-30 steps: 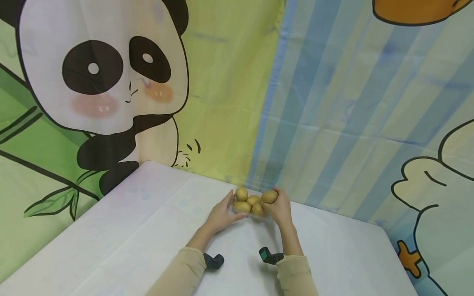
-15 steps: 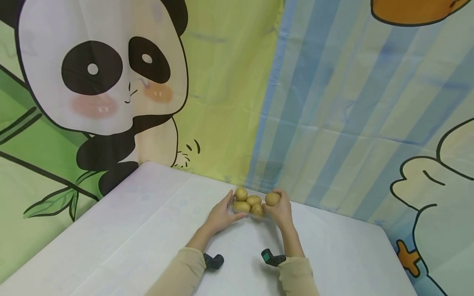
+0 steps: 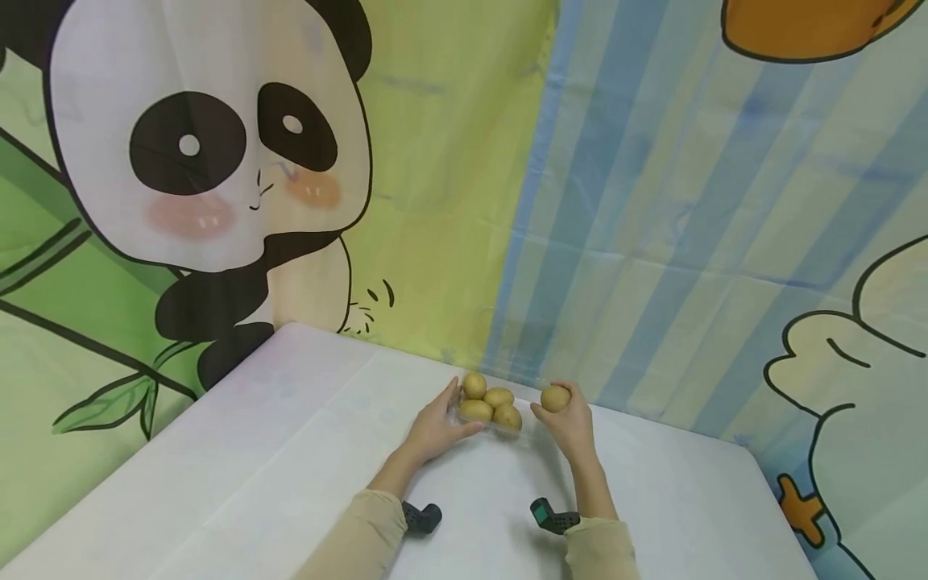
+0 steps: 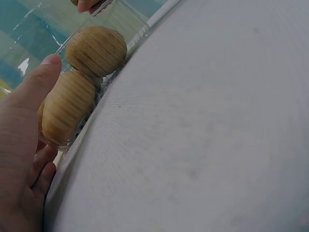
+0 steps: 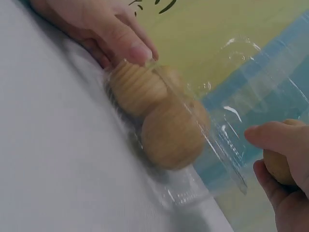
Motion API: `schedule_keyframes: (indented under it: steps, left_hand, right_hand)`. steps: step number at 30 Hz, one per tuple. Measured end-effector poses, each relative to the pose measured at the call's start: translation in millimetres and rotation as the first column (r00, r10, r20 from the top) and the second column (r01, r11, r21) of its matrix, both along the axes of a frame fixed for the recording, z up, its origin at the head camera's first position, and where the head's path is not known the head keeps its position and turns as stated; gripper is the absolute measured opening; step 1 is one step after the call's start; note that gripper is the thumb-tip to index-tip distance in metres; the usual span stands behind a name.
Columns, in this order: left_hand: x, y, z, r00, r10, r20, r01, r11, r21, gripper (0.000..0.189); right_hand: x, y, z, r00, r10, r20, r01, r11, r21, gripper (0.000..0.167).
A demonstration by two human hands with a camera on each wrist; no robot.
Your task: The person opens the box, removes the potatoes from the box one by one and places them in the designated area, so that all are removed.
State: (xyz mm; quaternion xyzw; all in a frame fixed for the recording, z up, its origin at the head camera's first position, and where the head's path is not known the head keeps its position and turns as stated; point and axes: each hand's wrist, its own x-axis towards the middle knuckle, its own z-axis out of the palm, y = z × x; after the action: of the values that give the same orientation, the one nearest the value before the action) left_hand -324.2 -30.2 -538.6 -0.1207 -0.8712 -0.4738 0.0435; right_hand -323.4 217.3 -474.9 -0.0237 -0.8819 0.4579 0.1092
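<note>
A clear plastic clamshell box [image 5: 175, 197] stands on the white table with several yellow-brown potatoes [image 3: 475, 411] inside. Its see-through lid [image 5: 241, 72] is raised behind them. My left hand [image 3: 437, 427] grips the box's left side; in the left wrist view its thumb lies over the near wall, beside a potato. To the right of the box, my right hand [image 3: 574, 428] holds one potato [image 3: 555, 398] between thumb and fingers. The right wrist view shows only part of that hand and its potato, at the right edge.
The white tabletop [image 3: 290, 475] ends just behind the box, where a printed curtain [image 3: 435, 242] with a panda hangs. Dark wrist devices sit on both forearms, the left one [image 3: 422, 519] and the right one [image 3: 554, 515] low over the table.
My right hand has moved right and slightly toward me with the potato, away from the box. The left hand keeps its grip on the box. The head view has shifted slightly.
</note>
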Motion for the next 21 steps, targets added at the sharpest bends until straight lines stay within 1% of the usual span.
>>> schedule_keyframes:
  steps: [5,9,11,14,17,21]
  left_hand:
    - [0.9,1.3,-0.6,1.000,0.004,0.002,-0.004,1.000,-0.007,0.110]
    - [0.2,-0.3,-1.1,1.000,0.012,0.001,-0.012,1.000,-0.011,0.109]
    - [-0.5,-1.3,-1.6,1.000,0.015,0.003,-0.015,1.000,-0.006,0.110]
    - [-1.9,-2.4,-2.9,1.000,0.013,-0.001,-0.013,1.000,0.006,0.110]
    - [-2.9,-2.0,-4.8,1.000,0.006,0.008,-0.006,1.000,0.007,0.111]
    - [-2.3,-1.3,-4.5,1.000,-0.001,0.005,0.001,1.000,-0.003,0.111]
  right_hand:
    - [9.2,19,-2.7,1.000,0.006,0.024,-0.007,0.999,0.035,0.062]
    - [17.4,33,-6.9,1.000,-0.008,0.026,0.006,0.998,0.056,0.064]
    - [20.5,39,-10.4,1.000,-0.020,0.008,0.019,0.997,0.075,0.062]
    - [25.0,47,-19.1,0.998,-0.039,-0.044,0.042,0.995,0.087,0.060]
    - [28.5,53,-31.9,0.992,-0.082,-0.100,0.089,0.994,0.065,0.062]
    - [30.4,58,-44.2,0.979,-0.143,-0.149,0.140,0.990,-0.031,0.069]
